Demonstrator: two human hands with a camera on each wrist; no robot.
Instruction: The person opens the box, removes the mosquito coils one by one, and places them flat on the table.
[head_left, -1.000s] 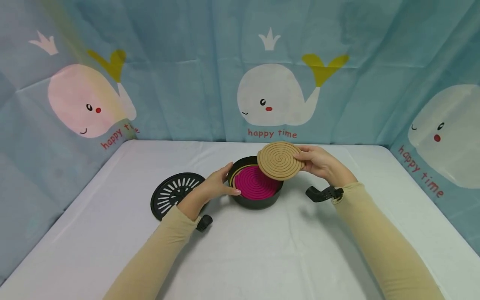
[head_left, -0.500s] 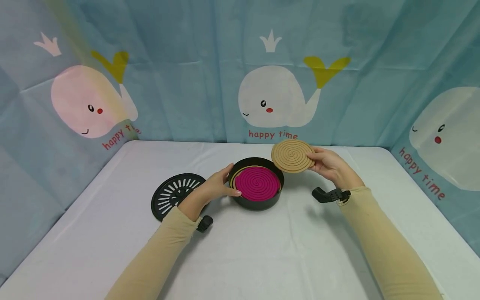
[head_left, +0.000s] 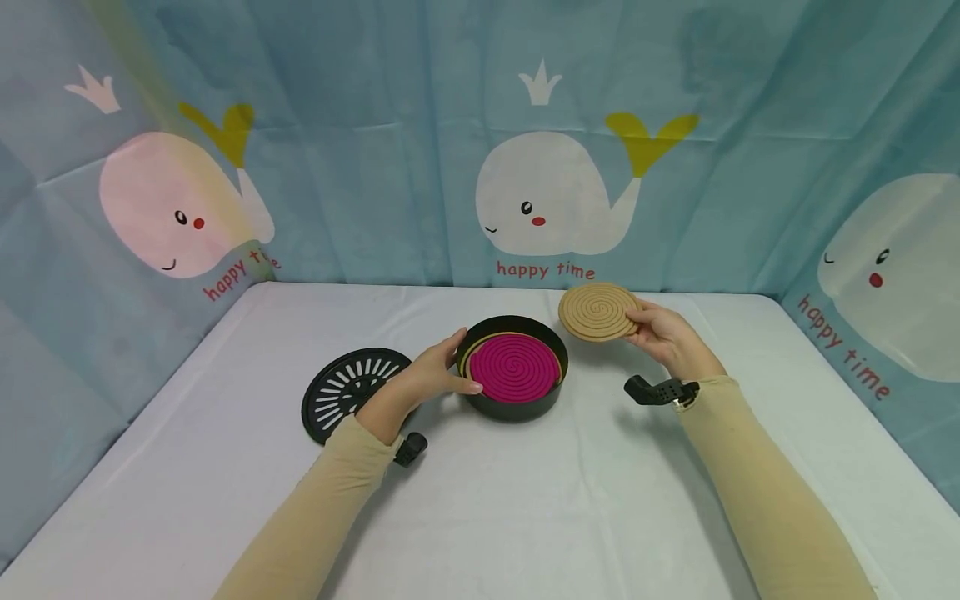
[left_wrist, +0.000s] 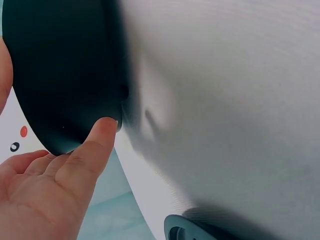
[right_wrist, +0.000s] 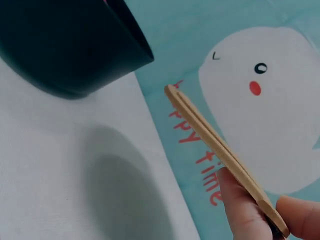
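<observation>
A tan mosquito coil [head_left: 598,312], flat and spiral, is pinched at its right edge between the thumb and fingers of my right hand [head_left: 667,337]. It is raised off the table, just right of the black round coil holder [head_left: 517,410]. In the right wrist view the coil [right_wrist: 220,150] appears nearly edge-on. My left hand [head_left: 429,372] grips the left side of the holder, thumb at the near side and fingers at the far side. Inside the holder lies a magenta spiral coil [head_left: 514,367], with a tan or yellow edge showing around it.
A black slotted lid [head_left: 330,396] lies on the white-covered table [head_left: 495,517] to the left, partly behind my left forearm. A blue curtain [head_left: 420,167] with printed whales stands along the table's back and both sides.
My right hand has carried the tan mosquito coil rightward, from over the holder's edge to beside it, and the coil is tilted flatter. My left hand and the holder have stayed put.
</observation>
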